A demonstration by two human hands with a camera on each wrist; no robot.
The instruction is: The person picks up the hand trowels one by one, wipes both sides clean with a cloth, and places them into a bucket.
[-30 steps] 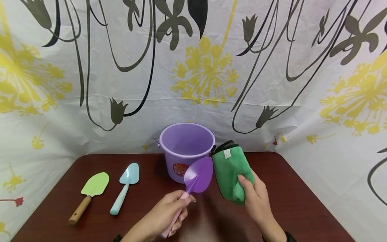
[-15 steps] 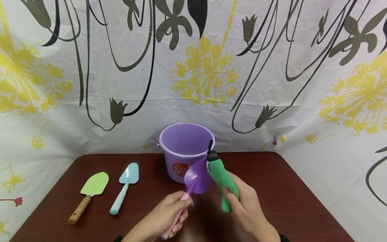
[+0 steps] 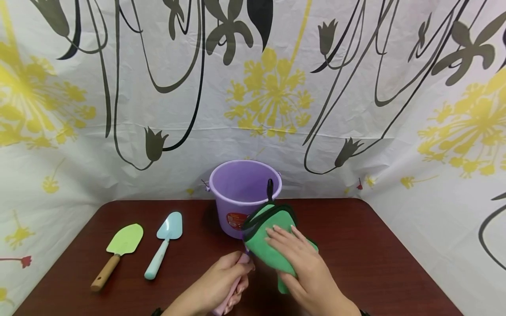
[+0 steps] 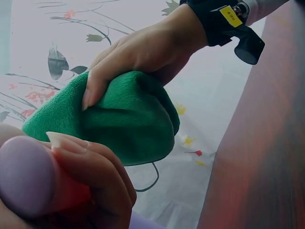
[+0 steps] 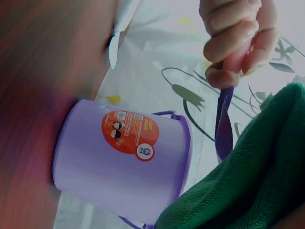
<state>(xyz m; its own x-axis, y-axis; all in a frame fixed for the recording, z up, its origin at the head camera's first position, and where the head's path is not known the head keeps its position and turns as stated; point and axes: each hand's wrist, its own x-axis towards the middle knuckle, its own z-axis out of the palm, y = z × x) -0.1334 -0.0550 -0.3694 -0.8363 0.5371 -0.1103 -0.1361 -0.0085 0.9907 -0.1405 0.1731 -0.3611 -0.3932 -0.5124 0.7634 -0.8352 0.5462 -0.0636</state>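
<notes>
My left hand [image 3: 215, 281] grips the pink handle of a purple trowel [image 5: 224, 136], its fingers wrapped round the handle. In the head view the trowel's blade is hidden behind a folded green cloth [image 3: 258, 245] with black edging and a black loop. My right hand [image 3: 308, 274] lies over the cloth with its fingers extended across the top. The left wrist view has the right thumb bent against the near side of the cloth [image 4: 128, 129], with the other fingers behind it. The right wrist view shows a purple blade edge running down to the cloth.
A purple bucket [image 3: 225, 210] with a red label stands at the back of the dark wooden table [image 3: 367, 263]. To the left lie a light blue trowel [image 3: 163, 245] and a green trowel [image 3: 125, 239] with a wooden handle. A patterned cloth backdrop [image 3: 189, 114] hangs behind.
My right hand has moved left with the green cloth, turning it over, and now covers the purple blade that showed before. The left hand keeps its grip on the trowel, almost in place.
</notes>
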